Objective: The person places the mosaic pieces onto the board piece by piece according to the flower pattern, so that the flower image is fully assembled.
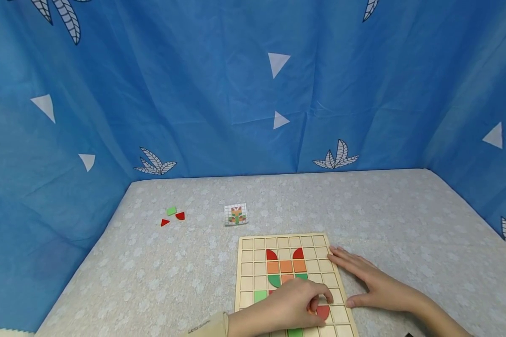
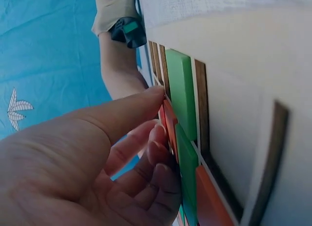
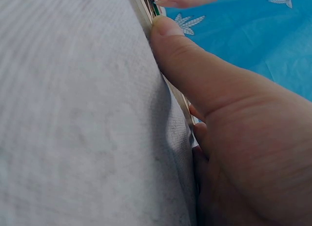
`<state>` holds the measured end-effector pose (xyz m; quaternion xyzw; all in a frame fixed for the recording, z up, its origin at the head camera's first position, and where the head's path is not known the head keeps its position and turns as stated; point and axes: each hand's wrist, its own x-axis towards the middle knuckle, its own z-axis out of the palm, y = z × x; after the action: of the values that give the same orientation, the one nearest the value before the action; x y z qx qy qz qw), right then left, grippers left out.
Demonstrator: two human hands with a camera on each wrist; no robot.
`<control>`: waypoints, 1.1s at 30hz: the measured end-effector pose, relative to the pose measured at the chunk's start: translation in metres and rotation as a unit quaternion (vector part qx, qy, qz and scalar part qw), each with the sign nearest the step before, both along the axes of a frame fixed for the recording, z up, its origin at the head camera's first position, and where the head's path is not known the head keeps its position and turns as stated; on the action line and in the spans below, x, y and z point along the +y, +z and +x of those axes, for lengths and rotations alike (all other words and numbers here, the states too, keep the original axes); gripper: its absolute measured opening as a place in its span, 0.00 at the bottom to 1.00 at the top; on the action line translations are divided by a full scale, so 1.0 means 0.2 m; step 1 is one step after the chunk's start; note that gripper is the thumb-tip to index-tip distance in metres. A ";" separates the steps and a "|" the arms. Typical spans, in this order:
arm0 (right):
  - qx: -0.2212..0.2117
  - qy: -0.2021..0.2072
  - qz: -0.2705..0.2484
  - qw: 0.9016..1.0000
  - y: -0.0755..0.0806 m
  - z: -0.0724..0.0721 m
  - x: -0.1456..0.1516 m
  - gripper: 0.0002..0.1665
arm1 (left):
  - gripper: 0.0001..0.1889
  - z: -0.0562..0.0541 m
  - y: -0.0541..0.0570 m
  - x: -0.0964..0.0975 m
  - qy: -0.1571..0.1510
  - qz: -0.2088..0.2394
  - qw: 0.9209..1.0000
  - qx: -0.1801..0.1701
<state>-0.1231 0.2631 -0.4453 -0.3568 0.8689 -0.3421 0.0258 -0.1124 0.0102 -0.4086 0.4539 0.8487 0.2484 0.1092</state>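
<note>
My left hand (image 1: 293,304) reaches over a wooden grid board (image 1: 246,241). Its thumb and curled forefinger pinch a small orange tile (image 1: 310,310) low against the board, partly hidden by the fingers. Beside them lies a red quarter-round tile (image 1: 323,312). In the left wrist view, a light green tile (image 2: 180,87) and a dark green tile (image 2: 186,162) sit close to the fingertips. Farther up the board are orange square tiles (image 1: 286,266) and red quarter-round tiles (image 1: 271,255). My right hand (image 1: 371,283) rests, fingers extended, along the board's right edge; its thumb (image 3: 178,45) touches that edge.
A small pattern card (image 1: 235,214) lies beyond the board. To its left, a light green tile (image 1: 171,211), a red quarter-round tile (image 1: 180,216) and a red triangle (image 1: 165,222) are loose on the pale patterned tablecloth (image 1: 152,271). A blue curtain (image 1: 236,93) hangs behind.
</note>
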 end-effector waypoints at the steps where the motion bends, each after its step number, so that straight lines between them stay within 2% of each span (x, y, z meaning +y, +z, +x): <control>1: -0.003 0.002 -0.003 1.000 0.00 0.00 0.00 0.52 | 0.15 0.00 0.00 0.00 0.001 -0.002 1.000 -0.002; 9: 0.014 0.013 -0.010 1.000 0.00 0.00 0.00 0.52 | 0.10 0.00 0.00 0.01 -0.010 0.000 1.000 0.009; 18: 0.006 0.010 -0.013 1.000 -0.01 0.00 0.00 0.52 | 0.02 0.01 0.00 0.01 -0.012 -0.003 1.000 -0.006; 20: -0.002 0.007 -0.015 1.000 -0.01 0.00 0.00 0.52 | 0.03 0.01 0.01 0.01 -0.011 -0.011 1.000 0.003; 28: 0.024 0.011 -0.007 1.000 -0.01 0.00 0.00 0.52 | 0.05 0.03 0.04 0.01 -0.014 -0.018 0.998 0.050; 33: 0.015 0.012 -0.011 1.000 -0.01 0.00 0.00 0.52 | 0.04 0.03 0.06 0.00 -0.004 -0.007 1.000 0.015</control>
<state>-0.1224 0.2626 -0.4465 -0.3722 0.8611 -0.3461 0.0131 -0.1072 0.0099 -0.3969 0.4603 0.8501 0.2353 0.1002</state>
